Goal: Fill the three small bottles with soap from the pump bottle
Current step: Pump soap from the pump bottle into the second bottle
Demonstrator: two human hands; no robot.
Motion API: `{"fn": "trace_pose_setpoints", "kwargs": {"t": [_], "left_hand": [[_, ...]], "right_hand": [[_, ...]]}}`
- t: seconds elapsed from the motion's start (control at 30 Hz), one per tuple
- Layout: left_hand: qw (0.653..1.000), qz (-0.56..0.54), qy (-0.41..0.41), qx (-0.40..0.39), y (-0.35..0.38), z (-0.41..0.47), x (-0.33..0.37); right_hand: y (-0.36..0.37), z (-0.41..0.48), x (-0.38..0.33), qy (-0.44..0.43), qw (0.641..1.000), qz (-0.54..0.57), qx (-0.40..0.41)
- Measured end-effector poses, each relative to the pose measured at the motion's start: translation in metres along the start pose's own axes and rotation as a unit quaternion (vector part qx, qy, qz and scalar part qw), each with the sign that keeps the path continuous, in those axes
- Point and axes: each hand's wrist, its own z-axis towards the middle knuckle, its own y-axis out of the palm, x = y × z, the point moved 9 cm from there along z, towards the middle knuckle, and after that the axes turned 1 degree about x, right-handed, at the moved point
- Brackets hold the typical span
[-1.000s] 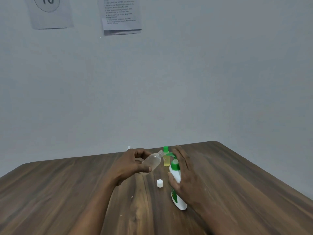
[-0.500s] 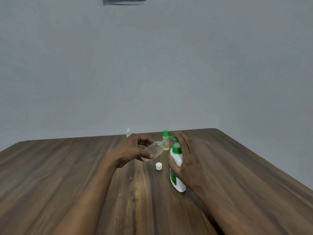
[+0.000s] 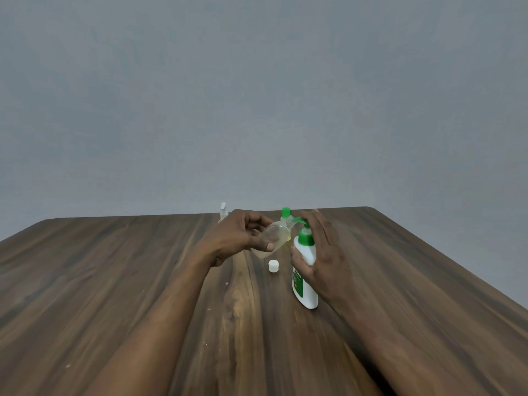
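- Your left hand grasps the clear small bottle round its body, thumb underneath. It is held off the desk and tilted, with the open neck pointing up and right at the green nozzle of the pump bottle. The tilt looks meant to let the spout feed straight into the narrow mouth. I cannot tell whether neck and nozzle touch.
- A little pale liquid seems to lie in its low end; the level is hard to read.
- Your right hand is clasped round the pump bottle's shoulder with the fingers arched over the green pump head, so one hand can both steady and press.
- The pump bottle stands upright, right of the desk's middle and nearer the far edge than the near one.
- A white cap lies on the desk just left of the pump bottle and below the held bottle. It is probably that bottle's cap, parked within reach.
- A green-capped small bottle with yellow contents stands behind your hands toward the far edge. It is closed, so likely done.
- A small white bottle stands at the far edge, partly hidden by your left hand.
- Risk: soap running down beside the neck.
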Motion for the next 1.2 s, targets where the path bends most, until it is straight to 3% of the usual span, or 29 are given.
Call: {"fn": "trace_pose_setpoints", "kwargs": {"t": [0.77, 1.2], "left_hand": [[0.999, 0.028, -0.021, 0.004, 0.000, -0.002, 0.002], [0.999, 0.012, -0.043, -0.003, 0.004, -0.003, -0.004]], "right_hand": [[-0.014, 0.005, -0.021, -0.038, 0.999, -0.009, 0.019], [-0.012, 0.002, -0.022, -0.008, 0.999, -0.021, -0.024]]}}
